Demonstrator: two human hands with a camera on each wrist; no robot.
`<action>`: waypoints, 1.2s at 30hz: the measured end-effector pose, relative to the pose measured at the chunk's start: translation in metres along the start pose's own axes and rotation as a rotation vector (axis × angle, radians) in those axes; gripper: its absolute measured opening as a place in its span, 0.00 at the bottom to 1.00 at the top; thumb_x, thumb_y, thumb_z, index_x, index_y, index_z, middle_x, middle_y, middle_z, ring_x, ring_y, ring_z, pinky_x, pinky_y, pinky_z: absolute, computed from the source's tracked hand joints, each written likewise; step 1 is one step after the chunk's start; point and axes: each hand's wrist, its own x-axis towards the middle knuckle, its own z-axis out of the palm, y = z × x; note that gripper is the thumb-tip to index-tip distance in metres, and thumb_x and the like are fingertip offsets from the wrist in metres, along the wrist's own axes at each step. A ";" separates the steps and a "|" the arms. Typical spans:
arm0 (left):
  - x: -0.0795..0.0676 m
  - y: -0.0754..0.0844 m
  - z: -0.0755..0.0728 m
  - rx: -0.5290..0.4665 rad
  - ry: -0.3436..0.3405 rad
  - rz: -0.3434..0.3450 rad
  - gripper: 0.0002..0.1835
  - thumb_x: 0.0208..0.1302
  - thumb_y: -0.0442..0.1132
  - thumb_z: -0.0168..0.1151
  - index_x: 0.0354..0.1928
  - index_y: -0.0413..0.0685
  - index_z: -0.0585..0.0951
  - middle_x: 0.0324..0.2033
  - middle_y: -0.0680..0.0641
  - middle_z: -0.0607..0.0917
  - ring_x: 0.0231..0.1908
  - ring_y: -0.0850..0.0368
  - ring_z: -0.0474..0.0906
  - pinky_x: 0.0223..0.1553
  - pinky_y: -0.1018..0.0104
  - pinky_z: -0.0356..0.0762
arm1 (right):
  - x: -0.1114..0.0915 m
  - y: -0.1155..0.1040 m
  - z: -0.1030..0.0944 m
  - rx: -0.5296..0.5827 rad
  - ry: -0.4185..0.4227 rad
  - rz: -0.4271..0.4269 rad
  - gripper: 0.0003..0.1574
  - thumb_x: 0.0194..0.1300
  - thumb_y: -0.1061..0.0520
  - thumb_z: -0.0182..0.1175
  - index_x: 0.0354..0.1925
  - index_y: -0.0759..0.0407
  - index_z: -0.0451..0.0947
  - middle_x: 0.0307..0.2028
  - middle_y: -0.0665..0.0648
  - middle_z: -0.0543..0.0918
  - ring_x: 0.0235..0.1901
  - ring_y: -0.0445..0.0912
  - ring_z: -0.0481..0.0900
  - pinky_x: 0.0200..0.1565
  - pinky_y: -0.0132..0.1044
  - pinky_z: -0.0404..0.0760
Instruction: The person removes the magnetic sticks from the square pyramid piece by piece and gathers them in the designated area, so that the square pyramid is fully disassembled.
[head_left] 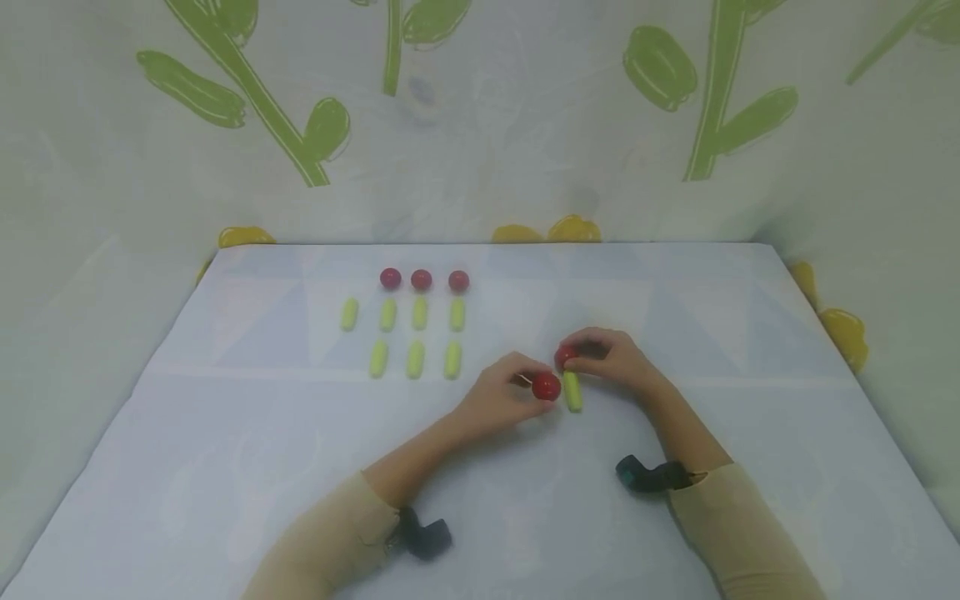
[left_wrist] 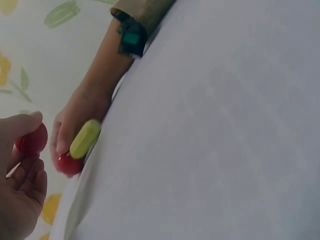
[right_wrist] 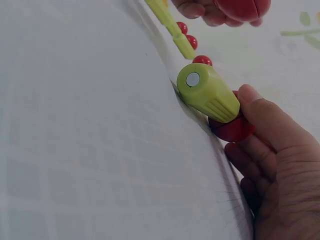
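Observation:
Between thumb and fingers my left hand pinches a red ball; the left wrist view shows the same ball at the fingertips. My right hand, just beside it, holds another red ball. From that second ball a yellow-green rod extends toward me, its end touching the ball. The rod has ridged sides and a round silvery disc at its free end in the right wrist view. The two hands are close together, and the left ball is right next to the rod.
Left of the hands, several loose yellow-green rods lie in two rows on the white table. Behind them three red balls sit in a line. A wall with painted green plants rises at the table's back edge.

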 end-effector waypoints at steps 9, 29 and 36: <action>-0.006 -0.006 -0.030 -0.009 0.090 -0.145 0.22 0.56 0.47 0.69 0.53 0.60 0.75 0.46 0.61 0.78 0.48 0.64 0.75 0.49 0.66 0.78 | 0.001 0.000 0.000 -0.005 -0.002 -0.011 0.21 0.55 0.48 0.69 0.47 0.54 0.81 0.44 0.52 0.83 0.49 0.46 0.76 0.55 0.47 0.74; -0.020 -0.030 -0.109 0.106 0.340 -0.203 0.22 0.56 0.43 0.69 0.53 0.52 0.76 0.47 0.51 0.79 0.50 0.54 0.75 0.55 0.53 0.74 | -0.001 -0.002 -0.001 0.006 -0.011 0.005 0.20 0.57 0.50 0.68 0.47 0.56 0.80 0.45 0.53 0.82 0.50 0.46 0.74 0.55 0.41 0.72; -0.028 -0.045 -0.142 0.121 0.399 -0.271 0.26 0.57 0.45 0.68 0.57 0.49 0.74 0.52 0.48 0.78 0.54 0.51 0.73 0.59 0.52 0.71 | 0.000 -0.002 -0.001 0.032 -0.017 0.009 0.21 0.56 0.51 0.69 0.47 0.56 0.81 0.46 0.54 0.82 0.51 0.47 0.74 0.57 0.45 0.71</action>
